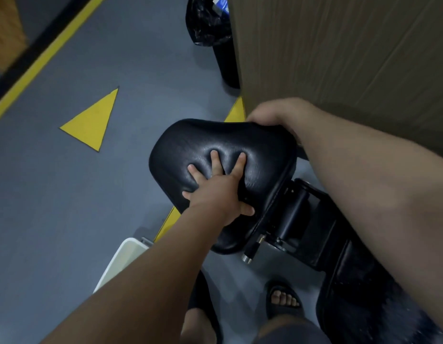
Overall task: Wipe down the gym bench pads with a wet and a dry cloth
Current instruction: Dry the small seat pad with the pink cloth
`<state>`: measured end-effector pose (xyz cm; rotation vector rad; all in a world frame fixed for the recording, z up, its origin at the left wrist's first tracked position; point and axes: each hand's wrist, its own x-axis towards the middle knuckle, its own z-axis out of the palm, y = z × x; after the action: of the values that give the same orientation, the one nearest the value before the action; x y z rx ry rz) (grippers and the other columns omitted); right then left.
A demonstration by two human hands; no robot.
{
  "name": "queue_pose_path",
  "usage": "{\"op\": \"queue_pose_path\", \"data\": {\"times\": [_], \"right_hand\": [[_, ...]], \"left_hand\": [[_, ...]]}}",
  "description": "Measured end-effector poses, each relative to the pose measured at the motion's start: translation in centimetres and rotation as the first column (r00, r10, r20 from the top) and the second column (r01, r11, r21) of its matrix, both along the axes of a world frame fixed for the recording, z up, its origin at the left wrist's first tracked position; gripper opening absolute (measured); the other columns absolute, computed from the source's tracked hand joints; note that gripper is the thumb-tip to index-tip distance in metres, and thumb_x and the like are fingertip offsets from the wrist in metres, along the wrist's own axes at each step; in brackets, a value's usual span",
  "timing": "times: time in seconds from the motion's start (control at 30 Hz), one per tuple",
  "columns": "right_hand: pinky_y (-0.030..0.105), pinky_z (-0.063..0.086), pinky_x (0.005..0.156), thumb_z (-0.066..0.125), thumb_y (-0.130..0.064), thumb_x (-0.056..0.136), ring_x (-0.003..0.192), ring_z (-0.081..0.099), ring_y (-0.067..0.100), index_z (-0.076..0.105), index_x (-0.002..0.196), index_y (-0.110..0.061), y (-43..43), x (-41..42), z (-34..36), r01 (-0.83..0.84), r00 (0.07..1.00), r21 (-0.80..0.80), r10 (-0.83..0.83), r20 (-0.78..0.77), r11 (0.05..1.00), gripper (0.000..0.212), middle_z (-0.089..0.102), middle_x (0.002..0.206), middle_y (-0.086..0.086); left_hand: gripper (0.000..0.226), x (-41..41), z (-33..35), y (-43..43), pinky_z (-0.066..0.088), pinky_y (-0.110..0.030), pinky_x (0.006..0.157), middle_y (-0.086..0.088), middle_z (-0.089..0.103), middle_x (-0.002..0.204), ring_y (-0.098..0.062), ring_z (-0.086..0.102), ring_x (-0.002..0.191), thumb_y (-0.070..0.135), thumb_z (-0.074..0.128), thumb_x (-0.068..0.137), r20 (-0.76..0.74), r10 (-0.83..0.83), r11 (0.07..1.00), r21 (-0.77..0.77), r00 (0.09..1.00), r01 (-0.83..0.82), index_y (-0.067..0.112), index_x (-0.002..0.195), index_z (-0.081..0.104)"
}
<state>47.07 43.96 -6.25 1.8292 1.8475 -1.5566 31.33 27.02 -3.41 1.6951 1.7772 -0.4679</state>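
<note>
Left hand (216,192) splayed flat on seat pad (215,135); right hand (270,112) — grip curled — holds its far corner.

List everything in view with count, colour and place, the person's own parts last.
seat pad: one, black, centre
back pad: one, black, lower right
adjustment pin: one, black with a silver tip, below the seat pad's near edge
floor triangles: three, yellow; one whole at left, two partly hidden by the seat pad
floor stripe: one, yellow, upper left
tub: one, white, lower left
bin bag: one, black, top centre
panel: one, brown, upper right
sandals: two, black, bottom
left hand: presses on the seat pad, fingers spread
right hand: grips the seat pad's far edge
</note>
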Motion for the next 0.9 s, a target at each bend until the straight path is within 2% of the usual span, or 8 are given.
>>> {"op": "queue_pose_path", "data": {"times": [0.17, 0.3, 0.43, 0.5, 0.57, 0.67, 0.77, 0.9], "right_hand": [[0.029, 0.056, 0.072, 0.072, -0.059, 0.086, 0.082, 0.071, 0.018, 0.077, 0.108, -0.012, -3.0, 4.0, -1.5, 0.328, 0.928, 0.005, -0.321, -0.189, 0.945, 0.052, 0.078, 0.097, 0.004], [0.013, 0.05, 0.05, 0.061, -0.039, 0.102, 0.071, 0.058, 0.009, 0.073, 0.108, -0.017, -6.2, 6.2, 0.4, 0.42, 0.869, -0.016, -0.407, -0.28, 0.907, 0.026, 0.066, 0.087, 0.0], [0.03, 0.056, 0.071, 0.057, -0.017, 0.105, 0.065, 0.054, 0.014, 0.07, 0.084, -0.012, -9.8, 7.8, 0.5, 0.525, 0.793, -0.017, -0.497, -0.353, 0.851, 0.025, 0.057, 0.066, 0.004], [0.036, 0.058, 0.081, 0.056, -0.01, 0.102, 0.065, 0.059, 0.018, 0.066, 0.079, -0.006, -11.6, 8.1, 1.4, 0.53, 0.814, 0.048, -0.491, -0.311, 0.847, 0.025, 0.059, 0.063, 0.009], [0.034, 0.059, 0.08, 0.058, -0.008, 0.097, 0.064, 0.061, 0.018, 0.068, 0.081, -0.005, -13.9, 8.2, 2.7, 0.51, 0.841, 0.083, -0.476, -0.258, 0.856, 0.019, 0.062, 0.062, 0.01], [0.03, 0.054, 0.069, 0.06, -0.022, 0.093, 0.061, 0.058, 0.019, 0.07, 0.068, -0.009, -16.8, 7.7, 4.6, 0.449, 0.892, 0.19, -0.427, -0.145, 0.873, 0.03, 0.063, 0.06, 0.007], [0.027, 0.055, 0.078, 0.06, -0.045, 0.096, 0.053, 0.061, 0.011, 0.074, 0.069, -0.008, -18.7, 5.9, 5.8, 0.4, 0.908, 0.424, -0.414, -0.061, 0.813, 0.048, 0.068, 0.057, -0.001], [0.028, 0.059, 0.076, 0.057, -0.044, 0.1, 0.053, 0.064, 0.011, 0.07, 0.071, -0.011, -20.5, 1.6, 6.9, 0.319, 0.944, 0.602, -0.302, -0.133, 0.732, 0.046, 0.067, 0.059, -0.005]], "left_hand": [[0.122, 0.1, 0.0, 0.1, 0.015, -0.086, 0.103, 0.004, -0.039, 0.16, -0.055, -0.028, 0.144, 0.048, 0.083, 0.077, -0.001, -0.017, 1.0, 0.008, 1.0, 0.017, 0.064, 0.147, -0.015], [0.12, -0.2, 0.2, 0.0, 0.015, -0.087, 0.102, 0.003, -0.036, 0.162, -0.057, -0.026, 0.144, 0.048, 0.084, 0.077, 0.006, -0.033, 0.999, 0.026, 0.999, 0.033, 0.063, 0.148, -0.012], [0.116, 0.0, 0.4, -0.2, 0.016, -0.086, 0.104, 0.002, -0.034, 0.163, -0.058, -0.025, 0.144, 0.049, 0.081, 0.08, -0.005, -0.042, 0.998, 0.04, 0.999, 0.042, 0.061, 0.15, -0.011], [0.113, -0.1, 0.7, -0.5, 0.016, -0.086, 0.104, 0.001, -0.032, 0.163, -0.058, -0.024, 0.144, 0.049, 0.079, 0.082, 0.001, -0.043, 0.998, 0.048, 0.999, 0.042, 0.06, 0.151, -0.01], [0.109, -0.2, 1.3, -0.9, 0.015, -0.085, 0.105, 0.002, -0.029, 0.165, -0.057, -0.023, 0.145, 0.05, 0.077, 0.084, 0.009, -0.037, 0.998, 0.059, 0.999, 0.036, 0.061, 0.152, -0.008], [0.094, -0.7, 1.5, -2.0, 0.014, -0.082, 0.108, 0.002, -0.022, 0.167, -0.055, -0.019, 0.147, 0.051, 0.069, 0.091, 0.036, -0.037, 0.995, 0.096, 0.999, 0.034, 0.058, 0.154, -0.001], [0.065, -1.6, 1.9, -4.3, 0.017, -0.071, 0.117, -0.006, -0.008, 0.17, -0.05, -0.011, 0.151, 0.043, 0.045, 0.105, 0.006, -0.079, 0.985, 0.153, 0.997, 0.077, 0.041, 0.16, 0.01], [0.048, -4.3, 2.6, -8.4, 0.03, -0.045, 0.118, -0.013, 0.03, 0.162, -0.036, 0.03, 0.147, 0.028, 0.045, 0.106, 0.102, -0.078, 0.981, 0.186, 0.992, 0.058, 0.018, 0.153, 0.043]]}}
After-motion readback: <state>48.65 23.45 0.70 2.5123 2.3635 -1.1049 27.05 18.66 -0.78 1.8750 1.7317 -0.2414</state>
